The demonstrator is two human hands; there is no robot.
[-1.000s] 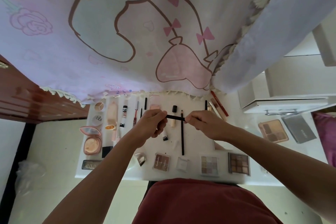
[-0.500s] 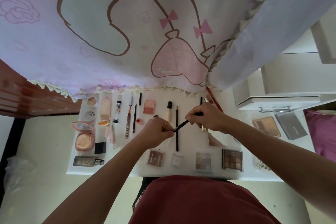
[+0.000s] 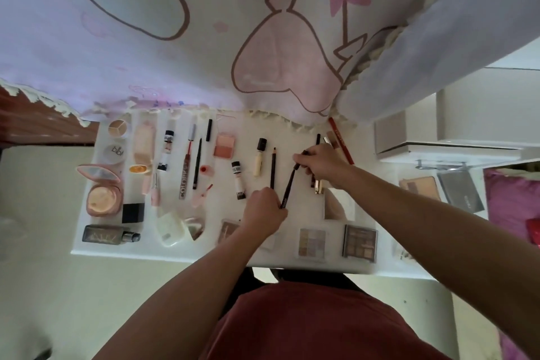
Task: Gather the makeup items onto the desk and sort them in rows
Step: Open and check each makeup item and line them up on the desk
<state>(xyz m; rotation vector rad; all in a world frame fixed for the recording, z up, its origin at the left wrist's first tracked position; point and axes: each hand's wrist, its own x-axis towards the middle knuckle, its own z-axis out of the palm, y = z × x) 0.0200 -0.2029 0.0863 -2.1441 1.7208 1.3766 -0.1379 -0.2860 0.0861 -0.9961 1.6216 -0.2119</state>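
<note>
Progress: most makeup items already lay in rows on the white tabletop (image 3: 306,207): tubes, liners and a blush along the 12 o'clock side, eyeshadow palettes (image 3: 360,241) along the 6 o'clock edge, compacts toward 9 o'clock.
Step in hand: one dark eyebrow pencil (image 3: 289,184) was being placed, judged to be going in just right of the black liner (image 3: 273,166) near the tabletop's centre.
Left hand (image 3: 264,209): fingers curled round the pencil's 6 o'clock end.
Right hand (image 3: 323,164): fingertips pinched the pencil's 12 o'clock end.
Pencil position: low over the tabletop, slanting from about 1 o'clock down to 7 o'clock; whether it touched the surface could not be told.
Still left: the pencil was unreleased, and a tan palette (image 3: 419,187) and a grey case (image 3: 460,191) sat on a separate surface at 3 o'clock, probably yet to be gathered.
Change: a second earlier the pencil was held crosswise, 9 to 3 o'clock; it had since swung nearly parallel with the liner, the left hand dropping toward 6 o'clock.
</note>
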